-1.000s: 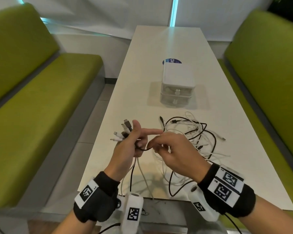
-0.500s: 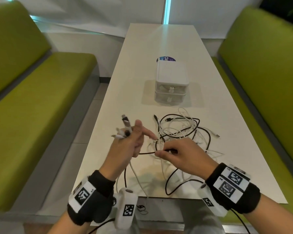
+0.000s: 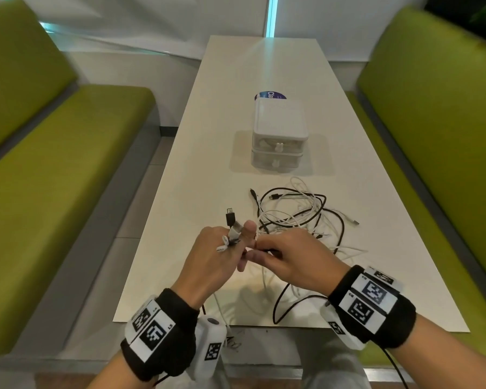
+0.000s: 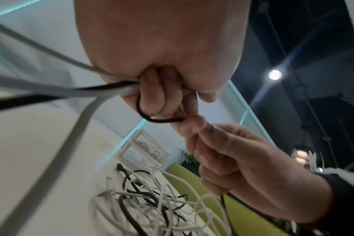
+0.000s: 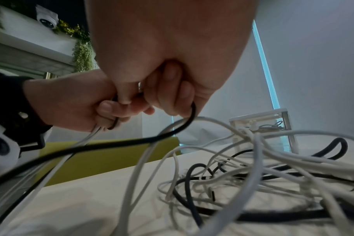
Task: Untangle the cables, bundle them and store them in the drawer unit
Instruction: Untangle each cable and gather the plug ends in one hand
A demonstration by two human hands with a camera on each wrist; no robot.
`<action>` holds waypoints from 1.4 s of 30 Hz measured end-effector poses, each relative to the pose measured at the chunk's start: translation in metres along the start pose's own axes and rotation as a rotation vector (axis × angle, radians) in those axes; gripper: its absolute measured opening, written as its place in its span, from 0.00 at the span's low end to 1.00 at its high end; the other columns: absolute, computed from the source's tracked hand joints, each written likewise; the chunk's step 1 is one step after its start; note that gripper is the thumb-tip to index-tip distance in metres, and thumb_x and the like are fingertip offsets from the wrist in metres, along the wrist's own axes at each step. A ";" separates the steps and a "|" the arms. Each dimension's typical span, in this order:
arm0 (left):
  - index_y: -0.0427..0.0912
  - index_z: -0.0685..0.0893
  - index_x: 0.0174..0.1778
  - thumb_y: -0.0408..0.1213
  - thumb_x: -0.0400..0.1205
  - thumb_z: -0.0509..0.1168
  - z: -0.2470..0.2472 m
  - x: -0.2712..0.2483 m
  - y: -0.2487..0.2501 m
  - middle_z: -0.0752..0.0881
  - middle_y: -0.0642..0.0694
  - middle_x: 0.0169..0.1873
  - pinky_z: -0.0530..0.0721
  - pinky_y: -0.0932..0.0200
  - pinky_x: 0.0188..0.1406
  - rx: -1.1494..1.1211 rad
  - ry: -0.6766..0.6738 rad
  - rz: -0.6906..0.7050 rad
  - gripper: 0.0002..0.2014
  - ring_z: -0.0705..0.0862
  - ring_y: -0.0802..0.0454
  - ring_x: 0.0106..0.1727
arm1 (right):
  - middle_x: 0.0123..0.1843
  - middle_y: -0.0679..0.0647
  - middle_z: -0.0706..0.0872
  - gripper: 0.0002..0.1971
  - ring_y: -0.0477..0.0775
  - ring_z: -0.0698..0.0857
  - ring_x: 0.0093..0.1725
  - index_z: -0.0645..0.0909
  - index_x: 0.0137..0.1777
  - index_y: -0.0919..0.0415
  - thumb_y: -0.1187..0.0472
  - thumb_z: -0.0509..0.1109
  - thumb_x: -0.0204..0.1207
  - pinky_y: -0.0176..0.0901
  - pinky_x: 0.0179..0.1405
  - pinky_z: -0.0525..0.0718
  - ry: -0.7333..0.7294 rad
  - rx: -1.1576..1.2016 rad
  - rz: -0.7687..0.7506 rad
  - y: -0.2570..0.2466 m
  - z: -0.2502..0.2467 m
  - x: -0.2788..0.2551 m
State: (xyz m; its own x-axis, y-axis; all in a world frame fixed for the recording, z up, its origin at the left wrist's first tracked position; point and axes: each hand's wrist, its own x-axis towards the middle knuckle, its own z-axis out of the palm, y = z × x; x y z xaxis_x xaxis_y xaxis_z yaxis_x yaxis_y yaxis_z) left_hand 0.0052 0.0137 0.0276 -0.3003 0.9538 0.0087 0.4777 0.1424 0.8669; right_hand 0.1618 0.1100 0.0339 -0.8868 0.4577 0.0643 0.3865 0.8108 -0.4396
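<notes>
A tangle of black and white cables (image 3: 300, 217) lies on the white table (image 3: 208, 192), near its front edge. My left hand (image 3: 222, 251) grips a bunch of cable ends, their plugs (image 3: 230, 217) sticking up above my fingers. My right hand (image 3: 281, 254) meets it and pinches a black cable (image 4: 158, 119) that loops from the left fingers (image 4: 152, 95). The same black cable (image 5: 172, 132) trails down from my right fingers (image 5: 172, 95) toward the pile (image 5: 253, 175). The white drawer unit (image 3: 279, 136) stands behind the pile, both drawers closed.
Green benches (image 3: 54, 169) run along both sides of the table. A blue round sticker (image 3: 270, 95) lies behind the drawer unit. Several cables (image 3: 278, 307) hang over the table's front edge toward my lap.
My right hand drew apart along the black cable, then came back to touch my left. My left hand turned, its forefinger now curled in; the plugs point up.
</notes>
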 end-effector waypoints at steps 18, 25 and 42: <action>0.34 0.82 0.29 0.58 0.79 0.56 -0.025 0.000 0.014 0.78 0.54 0.16 0.63 0.73 0.18 -0.586 0.441 -0.116 0.29 0.66 0.62 0.18 | 0.25 0.54 0.77 0.25 0.50 0.75 0.26 0.71 0.30 0.57 0.41 0.57 0.82 0.44 0.31 0.72 0.023 0.236 0.094 -0.002 -0.002 0.012; 0.43 0.89 0.40 0.58 0.86 0.54 -0.060 0.003 -0.011 0.79 0.51 0.25 0.68 0.61 0.18 -0.525 0.558 -0.193 0.26 0.67 0.54 0.19 | 0.24 0.47 0.67 0.25 0.44 0.66 0.24 0.65 0.27 0.59 0.47 0.59 0.85 0.40 0.29 0.66 0.024 0.366 0.204 0.014 0.000 0.000; 0.43 0.84 0.30 0.58 0.81 0.55 0.006 -0.005 0.001 0.81 0.64 0.26 0.73 0.73 0.36 -0.086 0.184 0.064 0.25 0.79 0.69 0.33 | 0.25 0.44 0.72 0.22 0.42 0.71 0.28 0.69 0.28 0.53 0.47 0.58 0.85 0.35 0.32 0.69 0.066 0.487 0.127 0.002 0.007 -0.008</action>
State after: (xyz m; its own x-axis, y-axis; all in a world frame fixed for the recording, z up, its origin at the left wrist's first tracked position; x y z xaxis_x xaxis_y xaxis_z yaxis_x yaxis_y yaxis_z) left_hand 0.0122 0.0107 0.0259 -0.4208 0.8948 0.1494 0.4305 0.0520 0.9011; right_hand 0.1676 0.1056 0.0260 -0.8162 0.5768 0.0331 0.3134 0.4902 -0.8133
